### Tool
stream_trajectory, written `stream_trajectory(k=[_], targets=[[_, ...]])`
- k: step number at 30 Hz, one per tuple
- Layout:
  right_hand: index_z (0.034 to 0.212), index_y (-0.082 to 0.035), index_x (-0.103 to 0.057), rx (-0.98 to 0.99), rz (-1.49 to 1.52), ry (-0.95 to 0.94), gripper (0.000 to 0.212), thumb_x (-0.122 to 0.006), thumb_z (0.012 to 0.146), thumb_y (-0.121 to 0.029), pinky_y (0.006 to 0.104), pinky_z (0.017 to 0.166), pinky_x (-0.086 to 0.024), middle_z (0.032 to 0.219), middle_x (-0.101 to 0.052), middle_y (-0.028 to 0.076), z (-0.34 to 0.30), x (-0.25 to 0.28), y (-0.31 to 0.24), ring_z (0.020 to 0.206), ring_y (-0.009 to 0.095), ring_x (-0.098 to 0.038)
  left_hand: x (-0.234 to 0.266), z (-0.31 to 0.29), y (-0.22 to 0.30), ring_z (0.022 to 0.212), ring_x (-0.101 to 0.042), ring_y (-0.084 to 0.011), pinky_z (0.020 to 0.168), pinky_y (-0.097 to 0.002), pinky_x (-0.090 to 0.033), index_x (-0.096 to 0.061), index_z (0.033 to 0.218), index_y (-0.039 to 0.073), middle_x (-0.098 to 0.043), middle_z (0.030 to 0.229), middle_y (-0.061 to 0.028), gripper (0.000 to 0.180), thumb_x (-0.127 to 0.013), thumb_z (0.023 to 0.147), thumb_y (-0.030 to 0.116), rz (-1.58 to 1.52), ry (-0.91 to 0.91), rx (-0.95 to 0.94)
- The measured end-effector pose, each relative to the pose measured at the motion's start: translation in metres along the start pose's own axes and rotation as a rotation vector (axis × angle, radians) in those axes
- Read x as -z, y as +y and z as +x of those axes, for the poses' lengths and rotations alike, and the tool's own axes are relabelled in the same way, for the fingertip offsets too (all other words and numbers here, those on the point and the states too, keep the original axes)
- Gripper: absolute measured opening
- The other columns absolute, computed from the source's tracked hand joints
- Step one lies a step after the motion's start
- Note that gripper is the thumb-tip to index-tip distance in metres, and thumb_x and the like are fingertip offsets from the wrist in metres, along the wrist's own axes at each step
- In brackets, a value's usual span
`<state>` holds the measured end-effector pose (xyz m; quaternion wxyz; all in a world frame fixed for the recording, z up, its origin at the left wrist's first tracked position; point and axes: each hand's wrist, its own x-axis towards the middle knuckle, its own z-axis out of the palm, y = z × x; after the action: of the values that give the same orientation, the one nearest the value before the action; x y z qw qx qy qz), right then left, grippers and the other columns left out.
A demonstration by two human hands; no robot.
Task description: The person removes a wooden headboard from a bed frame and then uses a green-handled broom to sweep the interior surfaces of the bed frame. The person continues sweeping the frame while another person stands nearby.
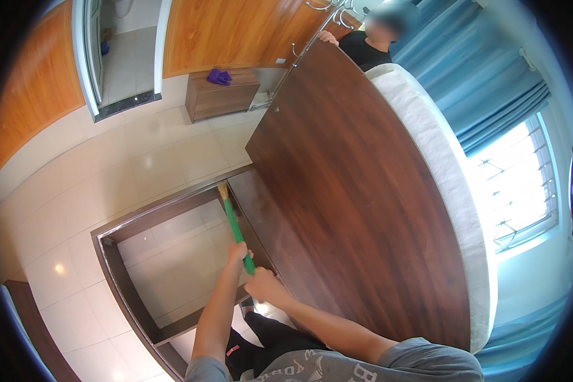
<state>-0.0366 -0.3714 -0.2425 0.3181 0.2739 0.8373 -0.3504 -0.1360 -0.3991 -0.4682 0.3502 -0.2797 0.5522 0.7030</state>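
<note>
Both my hands are closed round a long green-handled broom (233, 223), which reaches away from me into the wooden bed frame (165, 212). My left hand (237, 251) grips the handle partway along. At its near end, my right hand (265, 286) is wrapped round the handle. The broom's yellowish bristles (223, 188) are at the far corner of the frame, beside its dark inner side. Tiled floor shows inside the frame.
A large brown board (356, 197) stands tilted up on the right, with a white mattress (449, 146) behind it. Another person's hand (328, 38) holds its top edge. A low cabinet (223, 99) with a purple cloth (219, 77) stands by the far wall.
</note>
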Motion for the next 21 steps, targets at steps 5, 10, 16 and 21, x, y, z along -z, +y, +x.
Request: stream_trajectory(k=[5,10,16,21], targets=[[0.096,0.013,-0.067,0.077,0.112,-0.129,0.029,-0.060,0.086,-0.013,0.0474,0.056,-0.058,0.079,-0.071,0.029,0.023,-0.033,-0.055,0.062,0.036,-0.074,0.099,0.063,-0.028,0.055,-0.063,-0.0266,0.050,-0.0483,-0.049,-0.061,0.076,-0.002,-0.064,0.065,-0.0148,0.018,-0.058,0.088,0.010,0.060,0.189,-0.117],[0.086,0.006,-0.069,0.098,0.023,-0.166,0.029,-0.059,0.094,-0.020,0.0444,0.054,-0.056,0.063,-0.066,0.019,0.015,-0.031,-0.007,0.052,0.030,-0.069,0.114,-0.003,-0.040,0.083,-0.073,-0.0373,0.066,-0.0545,-0.055,-0.059,0.099,-0.008,-0.070,0.086,-0.0270,0.025,-0.059,0.090,0.015,0.272,0.515,-0.087],[0.107,0.007,-0.066,-0.068,0.092,-0.048,0.029,-0.055,0.097,-0.018,0.0437,0.054,-0.056,0.067,-0.067,0.018,-0.051,0.001,0.000,0.047,0.032,-0.065,0.018,-0.095,0.000,0.061,-0.068,-0.0286,0.053,-0.0456,-0.055,-0.053,0.107,-0.007,-0.064,0.076,-0.0177,0.017,-0.051,0.097,0.007,-0.014,0.122,-0.102],[0.096,0.014,-0.066,0.077,-0.130,0.074,0.030,-0.055,0.093,-0.014,0.0477,0.063,-0.059,0.070,-0.069,0.026,0.003,-0.020,-0.031,0.053,0.040,-0.068,0.015,-0.020,0.007,0.056,-0.064,-0.0284,0.048,-0.0433,-0.052,-0.056,0.102,-0.005,-0.061,0.072,-0.0165,0.015,-0.052,0.094,0.006,-0.153,0.064,-0.091]])
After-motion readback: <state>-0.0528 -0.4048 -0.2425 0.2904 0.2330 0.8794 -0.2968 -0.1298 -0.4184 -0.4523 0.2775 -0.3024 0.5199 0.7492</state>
